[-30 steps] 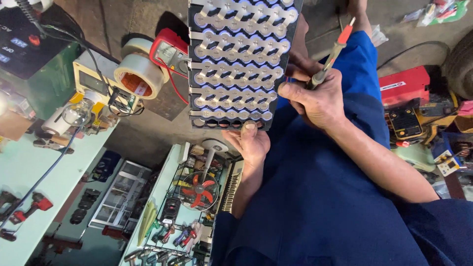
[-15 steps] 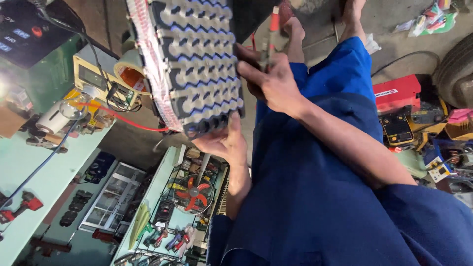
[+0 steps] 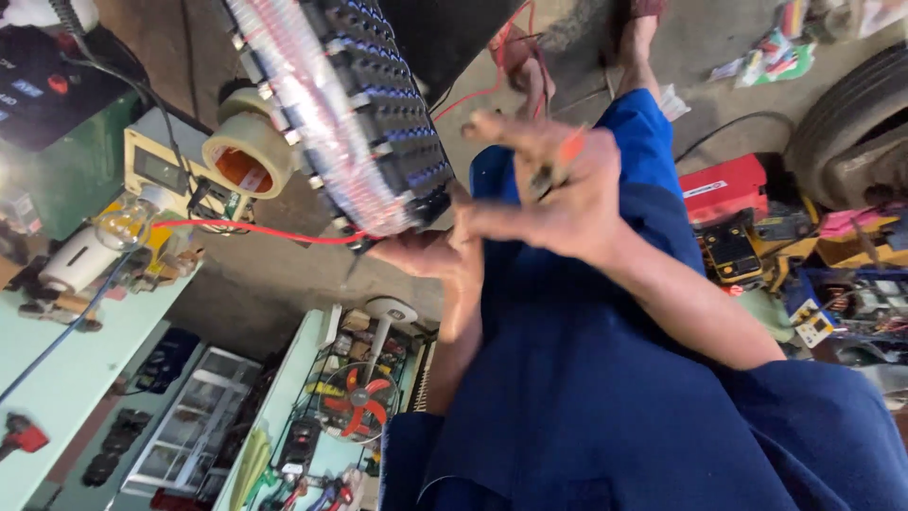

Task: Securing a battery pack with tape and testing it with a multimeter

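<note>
Head view, looking down over blue trousers (image 3: 586,378).

Battery pack (image 3: 359,123): large flat block of many small cells, tipped up on edge above the lap, between the bench on the left and the knees. Cell face with metal strips turned toward the right of the picture; clear-wrapped side with red showing through turned toward the bench. Long axis slanted from upper left down to lower right. Lower end points at the hands, upper end runs out of the top of the picture.

Right hand (image 3: 567,203): just right of the pack's lower end, apparently not touching it. Fingers spread wide, with a thin tool pinched between thumb and finger.

Left hand (image 3: 430,255): under the pack's lower corner, palm up, fingers cupped round the edge. Appears to carry the weight.

Tape roll (image 3: 248,156): tan, just behind the pack on the bench side.

Red wire (image 3: 246,230): from the bench gear across to the pack's lower corner.

Thin tool (image 3: 566,151): orange-red grip, tip hidden by blur.

Step in hand, as judged: pack held on edge for work on the cell face, tool ready but not applied.

Next move, as judged: calls for steady support under the lower corner, slack in the red wire, and the tool tip kept off neighbouring strips.
</note>
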